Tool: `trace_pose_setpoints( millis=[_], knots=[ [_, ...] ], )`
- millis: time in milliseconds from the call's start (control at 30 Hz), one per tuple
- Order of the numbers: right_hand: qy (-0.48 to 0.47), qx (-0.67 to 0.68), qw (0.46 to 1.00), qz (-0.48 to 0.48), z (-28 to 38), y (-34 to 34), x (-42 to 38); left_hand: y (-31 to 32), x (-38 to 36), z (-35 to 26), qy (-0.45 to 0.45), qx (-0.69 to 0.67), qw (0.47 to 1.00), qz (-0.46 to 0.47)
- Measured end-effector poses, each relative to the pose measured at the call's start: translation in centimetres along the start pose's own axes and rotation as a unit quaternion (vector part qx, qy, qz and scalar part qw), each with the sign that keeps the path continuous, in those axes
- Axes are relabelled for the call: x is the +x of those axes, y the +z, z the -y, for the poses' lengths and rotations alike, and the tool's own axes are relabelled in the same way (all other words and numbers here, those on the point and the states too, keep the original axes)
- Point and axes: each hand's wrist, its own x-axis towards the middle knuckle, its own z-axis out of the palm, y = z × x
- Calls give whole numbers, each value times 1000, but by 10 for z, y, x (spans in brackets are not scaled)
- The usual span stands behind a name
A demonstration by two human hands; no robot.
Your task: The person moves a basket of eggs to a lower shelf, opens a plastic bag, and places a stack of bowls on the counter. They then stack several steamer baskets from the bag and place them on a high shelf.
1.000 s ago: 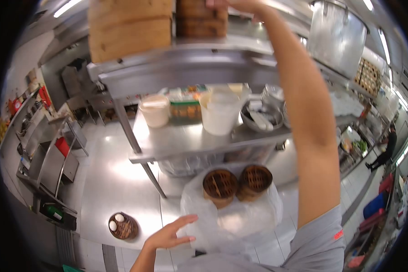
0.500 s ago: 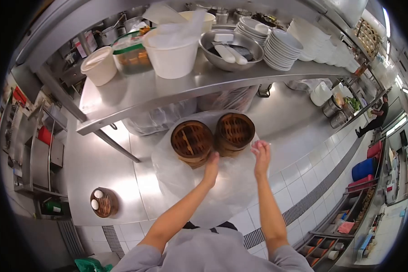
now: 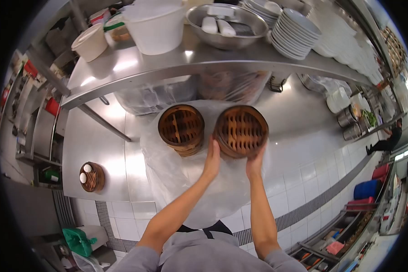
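Observation:
Two round bamboo steamers stand side by side in front of me, their slatted tops facing up. The right bamboo steamer (image 3: 241,131) sits between my two hands and looks bigger, so closer to my head. My left hand (image 3: 212,158) presses on its left side, fingers partly hidden behind the rim. On its lower right side my right hand (image 3: 255,164) holds it, fingertips mostly hidden. Apart from both hands, the left bamboo steamer (image 3: 181,129) rests on a sheet of clear plastic (image 3: 167,174) spread over the steel table.
A smaller steamer (image 3: 92,177) with two white round pieces is on the steel table (image 3: 109,149) at left. Overhead, a steel shelf (image 3: 167,75) carries a white tub (image 3: 154,31), a metal bowl (image 3: 226,38) and stacked dishes (image 3: 297,34). Another person (image 3: 387,140) is far right.
My right hand has moved in to the right steamer, and my left hand has come against its other side. That steamer now appears larger and farther from the left one. The view has shifted.

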Motion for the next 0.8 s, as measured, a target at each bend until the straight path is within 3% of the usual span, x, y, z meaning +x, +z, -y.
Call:
trace_pose_setpoints(
  millis=[67, 133, 267, 333, 400, 500, 800],
  knots=[
    [-30, -21, 999, 15, 29, 12, -21, -1, -35, -28, 27, 29, 999, 20],
    [-7, 48, 999, 17, 43, 11, -28, -3, -62, -59, 45, 49, 997, 24],
    [16, 91, 994, 50, 74, 39, -39, -8, -91, -112, 61, 96, 994, -9],
    [19, 98, 993, 66, 71, 61, -41, -25, -98, -125, 124, 97, 986, -46],
    [40, 123, 988, 86, 63, 91, -41, -48, -97, -131, 134, 73, 986, -67],
    [1, 58, 987, 151, 59, 149, -31, -85, -78, -128, 111, 21, 990, -88],
    [73, -67, 983, 155, 38, 215, 12, -143, -9, -125, 68, -13, 995, -77]
  ],
)
